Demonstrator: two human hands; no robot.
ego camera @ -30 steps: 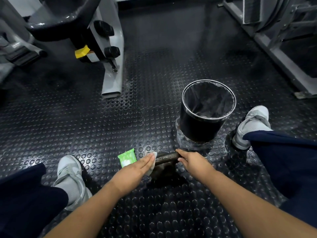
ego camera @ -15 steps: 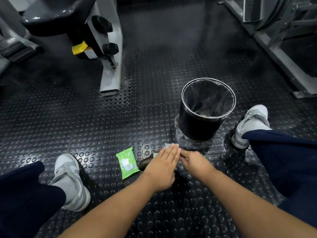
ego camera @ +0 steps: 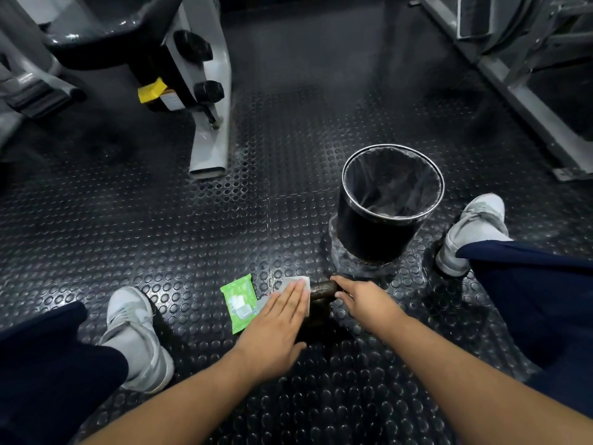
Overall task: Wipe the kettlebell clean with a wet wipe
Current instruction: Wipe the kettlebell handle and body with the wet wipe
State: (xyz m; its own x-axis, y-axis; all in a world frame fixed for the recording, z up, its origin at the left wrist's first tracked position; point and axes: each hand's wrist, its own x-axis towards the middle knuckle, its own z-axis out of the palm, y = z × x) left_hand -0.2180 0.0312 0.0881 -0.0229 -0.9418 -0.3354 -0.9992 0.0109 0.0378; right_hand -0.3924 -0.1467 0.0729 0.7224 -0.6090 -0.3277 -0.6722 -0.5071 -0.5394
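Pressing a white wet wipe (ego camera: 296, 284) flat-fingered, the left hand (ego camera: 276, 326) rubs the dark iron kettlebell (ego camera: 322, 289); the right hand (ego camera: 362, 300) clasps its handle.

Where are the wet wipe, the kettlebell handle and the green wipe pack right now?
wet wipe (ego camera: 303, 282): head view, white corner past the left hand's fingertips.
kettlebell handle (ego camera: 322, 289): head view, bare bar between the hands.
green wipe pack (ego camera: 239, 300): head view, middle of its face.

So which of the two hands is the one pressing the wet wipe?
The left hand, laid flat with the white wet wipe under its fingers on the kettlebell; the right hand only grips the handle bare.
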